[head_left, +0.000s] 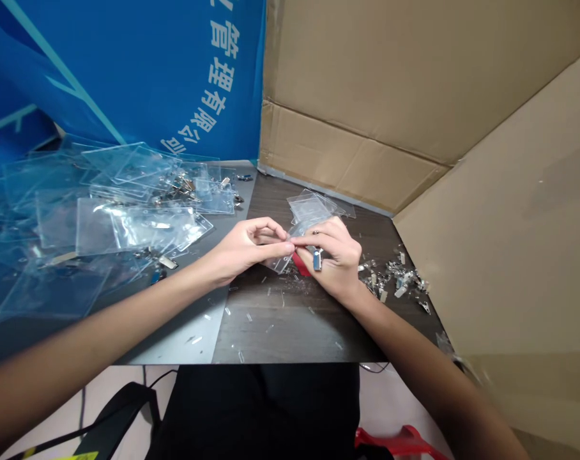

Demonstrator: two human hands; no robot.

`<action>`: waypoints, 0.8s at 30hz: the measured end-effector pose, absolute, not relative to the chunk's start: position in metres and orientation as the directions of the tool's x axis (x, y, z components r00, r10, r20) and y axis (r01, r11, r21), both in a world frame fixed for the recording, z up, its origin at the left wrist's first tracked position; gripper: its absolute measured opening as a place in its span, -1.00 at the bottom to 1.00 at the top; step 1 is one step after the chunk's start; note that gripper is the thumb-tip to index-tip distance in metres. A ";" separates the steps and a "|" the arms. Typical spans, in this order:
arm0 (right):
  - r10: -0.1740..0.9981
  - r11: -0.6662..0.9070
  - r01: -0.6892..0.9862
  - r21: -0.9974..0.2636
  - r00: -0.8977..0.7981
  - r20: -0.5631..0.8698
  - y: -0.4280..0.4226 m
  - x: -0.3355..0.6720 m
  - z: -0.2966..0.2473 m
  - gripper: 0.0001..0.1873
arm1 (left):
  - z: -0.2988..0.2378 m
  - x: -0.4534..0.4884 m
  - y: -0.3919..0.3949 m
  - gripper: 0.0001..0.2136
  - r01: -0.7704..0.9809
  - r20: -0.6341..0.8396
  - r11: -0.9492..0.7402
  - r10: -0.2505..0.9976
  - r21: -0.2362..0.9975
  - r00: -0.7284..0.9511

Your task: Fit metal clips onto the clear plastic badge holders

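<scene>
Dark wood-grain tabletop (pixel 290 332), with grey panel (pixel 170 326) across left part. Lying directly on top: overlapping clear plastic badge holders (pixel 141 223) at left, heap of metal clips (pixel 395 275) at right, small clear plastic scraps (pixel 251 316) scattered along near side.

You have clear plastic sleeves (pixel 141 230) piled on the bench (pixel 290 332) at your left, below a blue banner (pixel 127 70), and metal clips (pixel 395 275) heaped at your right, beside cardboard sheets (pixel 501 211).

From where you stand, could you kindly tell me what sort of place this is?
Probably a makeshift small-parts workbench: clear plastic badge holders, a pile of metal clips, and cardboard sheets walling the table.
</scene>
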State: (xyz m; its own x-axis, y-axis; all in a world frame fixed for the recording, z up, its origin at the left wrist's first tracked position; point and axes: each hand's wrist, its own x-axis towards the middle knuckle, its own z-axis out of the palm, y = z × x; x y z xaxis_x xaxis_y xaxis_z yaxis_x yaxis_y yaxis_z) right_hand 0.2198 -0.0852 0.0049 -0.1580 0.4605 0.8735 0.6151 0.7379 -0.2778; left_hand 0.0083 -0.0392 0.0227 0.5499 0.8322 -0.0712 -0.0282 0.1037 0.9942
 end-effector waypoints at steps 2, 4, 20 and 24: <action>0.450 0.759 0.590 -0.278 -0.166 0.877 -0.086 0.219 0.005 -0.88 | 0.024 0.008 -0.038 -0.58 -0.031 -0.067 0.101 0.829 0.994 0.555; 0.473 0.757 0.576 -0.307 -0.159 0.867 -0.086 0.217 0.005 -0.89 | 0.024 0.006 -0.038 -0.58 -0.036 -0.052 0.085 0.837 0.996 0.544; 0.907 0.420 0.031 -0.907 -0.003 0.421 -0.088 0.208 0.007 -0.73 | 0.017 0.005 -0.033 -0.55 -0.059 0.017 0.008 0.905 0.998 0.426; 0.939 0.342 -0.096 -0.935 0.000 0.343 -0.082 0.208 0.005 -0.64 | 0.008 0.006 -0.032 -0.51 -0.076 0.137 -0.114 0.850 0.991 0.509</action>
